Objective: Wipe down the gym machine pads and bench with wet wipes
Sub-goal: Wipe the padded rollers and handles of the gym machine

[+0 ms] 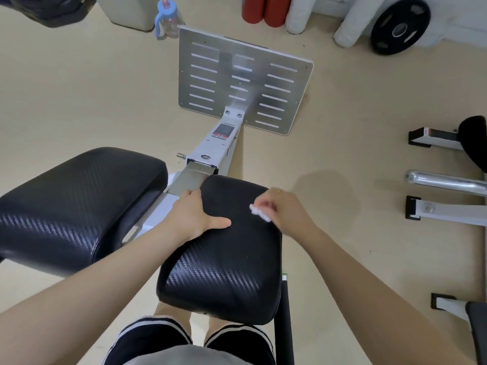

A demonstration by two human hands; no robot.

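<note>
Over on the left sits the larger black pad (79, 204), its carbon-weave cover showing only a dull sheen; I can't tell whether a wipe has been over it or not. Nothing is touching it at the moment.

Next along, the left hand (196, 216) grips the inner edge of the smaller black pad (224, 256), fingers curled down over the side toward the grey frame and the thumb laid flat across the top. To my eye it is only bracing the pad.

Just to the right, the right hand (283, 212) pinches a small, bunched white wet wipe (259, 212) against the far end of that same pad's top surface. The hand is a little blurred, so I take it the rubbing is under way.

My judgement is that the job is somewhere in the middle: the far end of this pad is being done, while its near end, toward the person's shorts, looks as if it awaits the wipe. Further right, another black pad (474, 142) at the picture's edge and the corner of a bench (478, 330) lower down stand untouched for now, well apart from both hands.
</note>
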